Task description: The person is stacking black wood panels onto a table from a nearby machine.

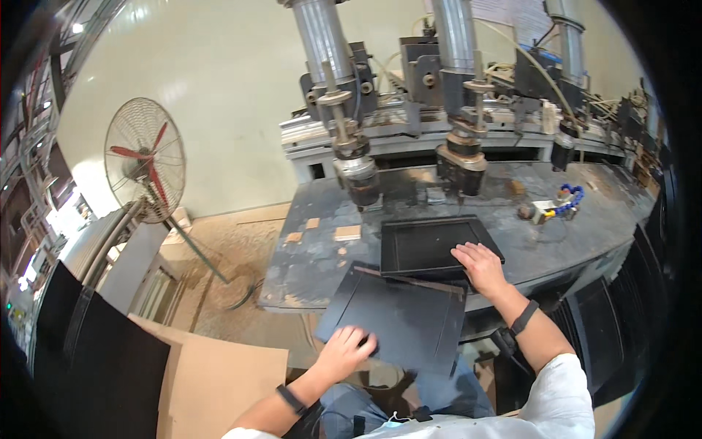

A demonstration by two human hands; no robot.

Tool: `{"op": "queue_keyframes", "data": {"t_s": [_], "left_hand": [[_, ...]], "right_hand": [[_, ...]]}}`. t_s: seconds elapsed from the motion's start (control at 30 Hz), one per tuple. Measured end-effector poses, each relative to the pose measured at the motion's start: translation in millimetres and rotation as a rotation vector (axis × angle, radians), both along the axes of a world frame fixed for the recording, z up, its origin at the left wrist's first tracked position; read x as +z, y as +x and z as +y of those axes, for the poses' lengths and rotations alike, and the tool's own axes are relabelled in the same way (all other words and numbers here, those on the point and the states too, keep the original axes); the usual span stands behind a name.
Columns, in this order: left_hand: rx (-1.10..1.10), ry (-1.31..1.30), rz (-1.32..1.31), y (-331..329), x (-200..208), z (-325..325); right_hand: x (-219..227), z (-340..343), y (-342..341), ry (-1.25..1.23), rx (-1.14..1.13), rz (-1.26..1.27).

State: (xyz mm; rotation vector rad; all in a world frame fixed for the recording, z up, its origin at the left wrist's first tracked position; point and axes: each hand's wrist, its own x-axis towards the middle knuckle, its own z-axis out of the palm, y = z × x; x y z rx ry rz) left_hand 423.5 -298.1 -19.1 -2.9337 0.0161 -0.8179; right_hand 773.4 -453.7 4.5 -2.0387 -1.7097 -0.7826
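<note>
Two black framed panels are in front of me. The near black panel (402, 325) extends from the table's front edge toward my lap, tilted, its far edge close to the other panel. My left hand (347, 353) grips its near left edge, fingers bent over the top face; what lies under the edge is hidden. On the tabletop lies the far black panel (424, 245), with a raised border. My right hand (482, 269) rests on its right front part, fingers stretched out over the surface, thumb not clearly visible.
Vertical press cylinders (358, 172) stand over the grey metal table (314, 212). Small wood blocks (348, 233) lie at left; a blue hose fitting (570, 196) at right. A caged fan (146, 157) stands at far left, cardboard (227, 373) near left, black panels (596, 322) at right.
</note>
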Motion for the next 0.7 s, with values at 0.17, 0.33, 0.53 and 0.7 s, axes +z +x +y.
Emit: {"op": "queue_keyframes", "data": {"t_s": [0.17, 0.33, 0.53, 0.7], "left_hand": [[0.131, 0.15, -0.055, -147.9, 76.8, -17.9], [0.607, 0.467, -0.066, -266.2, 146.3, -0.7], [1.18, 0.723, -0.129, -397.1, 227.4, 66.6], [1.574, 0.691, -0.084, -490.1, 236.5, 140.8]], "right_hand": [[-9.7, 59.5, 19.3, -0.203, 0.173, 0.102], [-14.1, 74.7, 16.7, -0.277, 0.258, 0.327], [-9.5, 87.3, 22.8, -0.357, 0.279, 0.374], [-15.2, 97.1, 26.4, -0.416, 0.189, 0.268]]}}
